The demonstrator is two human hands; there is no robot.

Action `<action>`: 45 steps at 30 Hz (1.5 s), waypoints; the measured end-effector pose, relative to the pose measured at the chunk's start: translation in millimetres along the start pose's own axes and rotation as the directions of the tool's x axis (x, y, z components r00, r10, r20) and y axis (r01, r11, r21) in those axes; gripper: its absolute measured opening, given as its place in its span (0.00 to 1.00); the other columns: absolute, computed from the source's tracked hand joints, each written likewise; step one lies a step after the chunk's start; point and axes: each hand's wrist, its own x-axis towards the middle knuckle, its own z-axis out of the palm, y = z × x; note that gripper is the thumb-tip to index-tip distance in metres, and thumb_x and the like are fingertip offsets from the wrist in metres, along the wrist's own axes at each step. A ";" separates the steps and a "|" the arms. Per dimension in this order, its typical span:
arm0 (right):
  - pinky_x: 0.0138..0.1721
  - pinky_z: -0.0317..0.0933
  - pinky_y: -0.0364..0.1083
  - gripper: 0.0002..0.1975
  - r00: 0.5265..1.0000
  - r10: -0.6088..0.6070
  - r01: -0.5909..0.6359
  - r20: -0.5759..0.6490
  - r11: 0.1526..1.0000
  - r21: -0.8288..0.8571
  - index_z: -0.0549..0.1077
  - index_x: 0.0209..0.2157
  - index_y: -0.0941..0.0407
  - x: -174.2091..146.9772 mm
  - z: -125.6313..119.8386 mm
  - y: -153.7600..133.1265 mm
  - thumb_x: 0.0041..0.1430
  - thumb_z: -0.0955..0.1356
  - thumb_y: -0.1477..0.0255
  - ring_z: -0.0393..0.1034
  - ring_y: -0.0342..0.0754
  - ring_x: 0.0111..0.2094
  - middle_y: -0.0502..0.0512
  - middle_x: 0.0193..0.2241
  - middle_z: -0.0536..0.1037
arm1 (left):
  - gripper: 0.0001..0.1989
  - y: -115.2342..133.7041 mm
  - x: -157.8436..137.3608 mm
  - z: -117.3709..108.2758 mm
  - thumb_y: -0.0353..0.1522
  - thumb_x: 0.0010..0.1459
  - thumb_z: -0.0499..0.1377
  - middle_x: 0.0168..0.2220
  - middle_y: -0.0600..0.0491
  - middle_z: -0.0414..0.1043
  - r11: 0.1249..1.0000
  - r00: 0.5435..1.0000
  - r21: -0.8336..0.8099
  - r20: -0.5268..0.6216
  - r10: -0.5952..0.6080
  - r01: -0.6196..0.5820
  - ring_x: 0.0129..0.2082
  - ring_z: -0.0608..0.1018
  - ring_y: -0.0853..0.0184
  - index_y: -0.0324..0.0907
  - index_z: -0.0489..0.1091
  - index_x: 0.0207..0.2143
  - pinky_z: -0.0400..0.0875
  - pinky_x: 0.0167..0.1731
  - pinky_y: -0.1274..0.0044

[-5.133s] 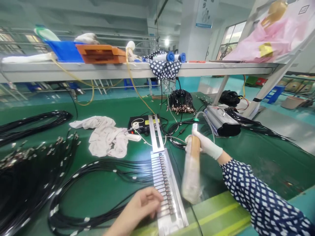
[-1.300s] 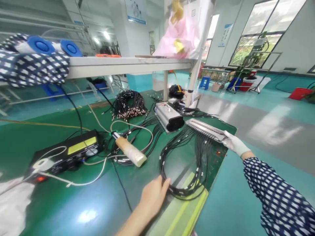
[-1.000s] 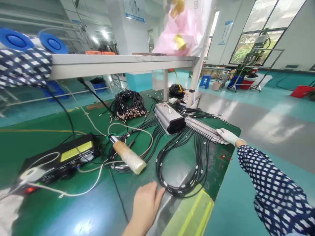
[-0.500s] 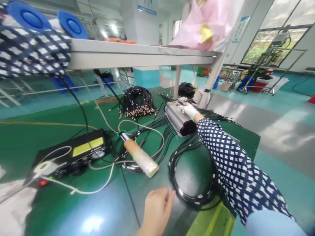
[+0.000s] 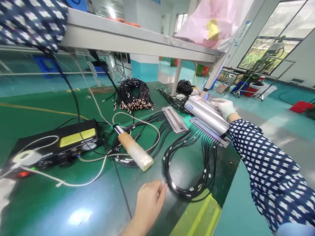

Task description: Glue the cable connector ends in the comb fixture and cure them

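1. The silver housing (image 5: 206, 114) is at 3 o'clock, its long side running roughly parallel to the near cable strip (image 5: 216, 137). In this view it covers part of that strip's back edge; whether they touch cannot be told.
2. The gloved right hand (image 5: 223, 107) holds the housing from its far side, fingers bent over the top. The grip looks narrow, though the thumb is hidden.
3. Steadying the housing seems to be the step in hand. It probably goes best with the housing level and lined up along the strip's full length, the wrist easing any turn.
4. The bare left hand (image 5: 149, 200) is at 6 o'clock, fingers half curled beside the cable loop (image 5: 188, 194); whether it pinches anything cannot be told. A light touch there would avoid tugging the cable ends.
5. A second cable strip (image 5: 175, 120) lies just left of the housing, towards the centre; clearance from its edge seems wise.
6. The wrapped handle (image 5: 135, 150) rests between 7 and 8 o'clock, well apart from the housing.
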 end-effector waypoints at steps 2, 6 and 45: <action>0.46 0.71 0.52 0.12 0.998 0.060 -0.060 -0.015 0.998 -0.006 0.73 0.49 0.57 -12.8 -22.2 13.3 0.68 0.68 0.66 0.73 0.49 0.43 0.58 0.48 0.76 | 0.19 -1.3 -0.5 1.6 0.36 0.67 0.51 0.19 0.58 0.65 1.000 1.000 0.009 -0.004 0.005 -0.005 0.20 0.70 0.70 0.43 0.59 0.22 0.55 0.27 0.76; 0.45 0.69 0.48 0.12 0.991 0.104 -0.105 -0.078 0.994 -0.011 0.79 0.43 0.60 -31.0 -32.1 32.7 0.57 0.74 0.73 0.73 0.49 0.39 0.60 0.41 0.81 | 0.19 -3.4 -0.8 2.8 0.36 0.67 0.52 0.18 0.59 0.64 1.000 1.000 0.010 -0.020 0.021 -0.021 0.19 0.70 0.72 0.42 0.58 0.22 0.56 0.26 0.77; 0.38 0.75 0.50 0.25 0.785 0.233 -0.421 0.574 0.880 0.219 0.71 0.49 0.60 -160.4 146.1 -48.8 0.56 0.73 0.59 0.79 0.54 0.38 0.64 0.39 0.82 | 0.14 9.2 11.2 -6.0 0.34 0.62 0.53 0.23 0.56 0.70 0.950 0.973 -0.222 0.121 -0.199 0.221 0.25 0.69 0.71 0.41 0.64 0.23 0.50 0.28 0.76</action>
